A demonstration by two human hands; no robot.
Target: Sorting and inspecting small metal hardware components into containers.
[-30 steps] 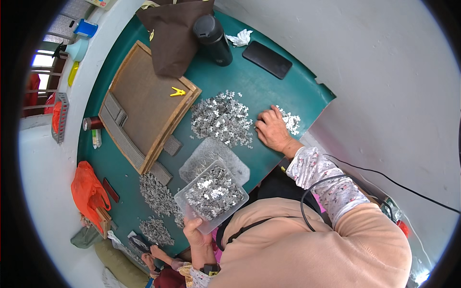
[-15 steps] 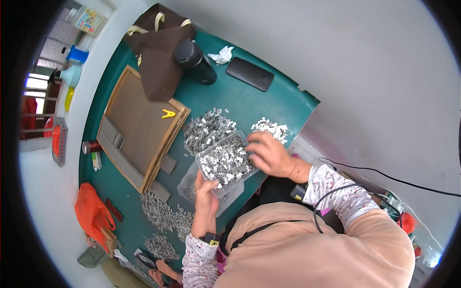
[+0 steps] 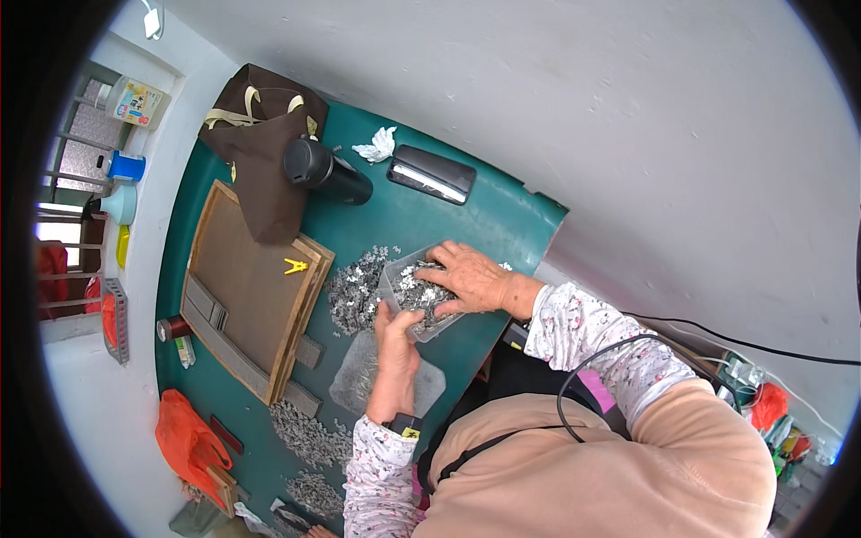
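My left hand [image 3: 395, 334] grips the near edge of a clear plastic tray [image 3: 391, 280] filled with small silvery metal pieces, held over the green table [image 3: 502, 224]. My right hand [image 3: 472, 278] lies flat on top of the pieces in the tray, fingers spread. A loose heap of the same silvery pieces [image 3: 354, 291] lies on the table just left of the tray. A clear plastic lid [image 3: 357, 372] rests flat on the table below my left hand.
A wooden framed board [image 3: 247, 296] with a yellow clip [image 3: 294, 265] lies at left. A brown bag [image 3: 260, 152], black flask [image 3: 325, 170], black case [image 3: 430, 175] and crumpled tissue [image 3: 377, 143] sit at the far side. More metal piles [image 3: 305, 435] and an orange bag [image 3: 188, 439] are near.
The tray was carried from the near left to the table's right side. My right hand moved from the table onto the pieces in the tray; the lid stayed behind.
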